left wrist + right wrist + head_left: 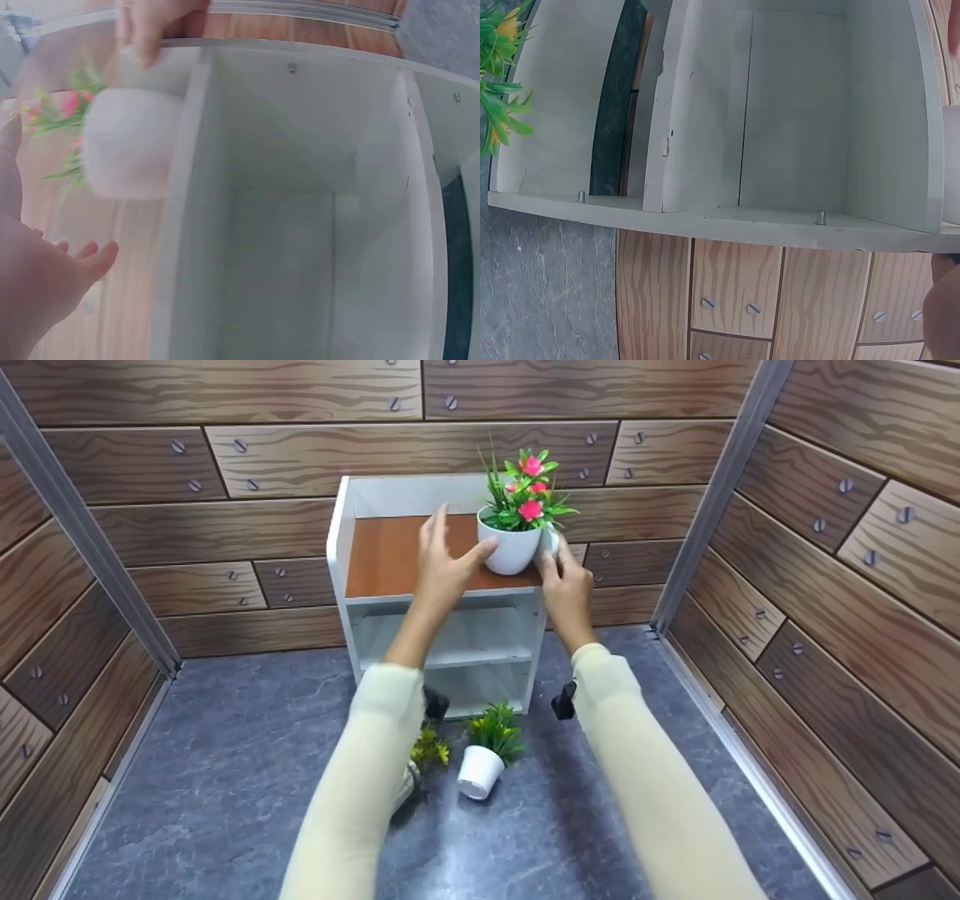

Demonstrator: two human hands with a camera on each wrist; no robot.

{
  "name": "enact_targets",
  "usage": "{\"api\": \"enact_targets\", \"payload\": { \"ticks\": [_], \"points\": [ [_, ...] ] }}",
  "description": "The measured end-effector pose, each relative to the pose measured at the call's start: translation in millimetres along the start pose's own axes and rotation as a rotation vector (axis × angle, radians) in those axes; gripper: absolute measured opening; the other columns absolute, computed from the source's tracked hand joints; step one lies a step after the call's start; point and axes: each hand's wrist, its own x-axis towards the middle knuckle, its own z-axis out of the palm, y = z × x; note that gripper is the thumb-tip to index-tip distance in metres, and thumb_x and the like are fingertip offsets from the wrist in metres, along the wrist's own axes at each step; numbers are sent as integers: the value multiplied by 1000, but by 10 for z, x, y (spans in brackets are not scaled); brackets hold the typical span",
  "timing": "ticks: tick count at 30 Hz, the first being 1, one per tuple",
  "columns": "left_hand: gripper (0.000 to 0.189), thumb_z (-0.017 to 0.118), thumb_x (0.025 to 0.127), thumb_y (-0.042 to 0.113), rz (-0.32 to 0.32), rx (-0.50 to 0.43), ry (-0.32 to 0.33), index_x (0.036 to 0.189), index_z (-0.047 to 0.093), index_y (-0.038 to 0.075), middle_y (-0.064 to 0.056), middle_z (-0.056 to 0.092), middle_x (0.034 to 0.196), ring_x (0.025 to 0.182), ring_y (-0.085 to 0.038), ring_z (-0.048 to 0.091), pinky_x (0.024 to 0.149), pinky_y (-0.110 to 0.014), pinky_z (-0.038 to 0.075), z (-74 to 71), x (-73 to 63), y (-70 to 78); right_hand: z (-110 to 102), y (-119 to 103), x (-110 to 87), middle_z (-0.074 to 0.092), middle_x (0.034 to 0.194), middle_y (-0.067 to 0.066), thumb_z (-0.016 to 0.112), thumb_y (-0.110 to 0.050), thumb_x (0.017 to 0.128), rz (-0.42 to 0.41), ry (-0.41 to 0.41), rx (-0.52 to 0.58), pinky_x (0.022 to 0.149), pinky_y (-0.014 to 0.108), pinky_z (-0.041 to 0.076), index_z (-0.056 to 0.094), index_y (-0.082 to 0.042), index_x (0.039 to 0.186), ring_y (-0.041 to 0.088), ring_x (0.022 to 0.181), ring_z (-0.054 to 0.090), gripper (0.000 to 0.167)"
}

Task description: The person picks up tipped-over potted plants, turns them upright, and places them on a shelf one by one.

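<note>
A white pot (514, 551) with pink flowers and green leaves stands upright on the brown top (386, 555) of a small white shelf unit (341, 521), near its right end. My left hand (442, 559) is beside the pot with fingers spread; the left wrist view shows a gap between them. My right hand (568, 589) holds the front end of the unit's raised right side panel (553, 538), its fingertips over the edge. Only a little of the right hand (941, 319) shows at the edge of the right wrist view.
On the floor before the unit, a white-potted green plant (480, 772) lies tilted. Next to it, a yellow-flowered plant (429, 748) is partly hidden by my left sleeve. Lower shelves (480, 637) face me. Wood-patterned walls (847, 607) stand around.
</note>
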Motion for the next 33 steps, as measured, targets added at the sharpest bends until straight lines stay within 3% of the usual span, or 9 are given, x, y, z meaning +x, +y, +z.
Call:
{"api": "enact_targets", "payload": {
  "ticks": [6, 13, 19, 27, 33],
  "points": [
    [92, 81, 85, 40, 63, -98, 3, 159, 30, 17, -10, 28, 159, 143, -31, 39, 115, -38, 40, -310, -452, -67, 3, -7, -8, 68, 121, 25, 59, -13, 101, 5, 29, -7, 96, 46, 53, 57, 2, 140, 32, 110, 69, 42],
    [88, 79, 86, 42, 33, -78, -1, 158, 33, 21, -8, 32, 157, 137, -23, 45, 114, -37, 41, -647, -947, -244, 21, -20, 0, 66, 126, 23, 58, -14, 102, 25, 1, 6, 100, 43, 51, 55, 1, 141, 29, 116, 66, 43],
    [86, 79, 87, 36, -2, -39, 30, 157, 35, 14, -8, 35, 155, 136, -27, 47, 114, -44, 41, -885, -1283, -491, 4, -11, 6, 66, 127, 22, 57, -15, 102, 36, 8, 15, 99, 43, 52, 55, 1, 142, 27, 116, 66, 43],
    [90, 81, 86, 31, -122, 70, 15, 158, 31, 11, -13, 41, 151, 133, -36, 46, 114, -46, 40, -1164, -1689, -901, 31, -4, -27, 66, 125, 25, 57, -15, 102, 47, 3, 2, 99, 45, 52, 55, 2, 141, 31, 116, 66, 43],
    [93, 79, 86, 41, -245, 211, -45, 159, 29, 9, -16, 37, 156, 138, -37, 45, 115, -52, 38, -1256, -1953, -1195, 33, -20, -6, 66, 127, 24, 59, -15, 101, 30, 9, 24, 100, 43, 52, 55, 1, 142, 29, 117, 66, 44]
  ]
}}
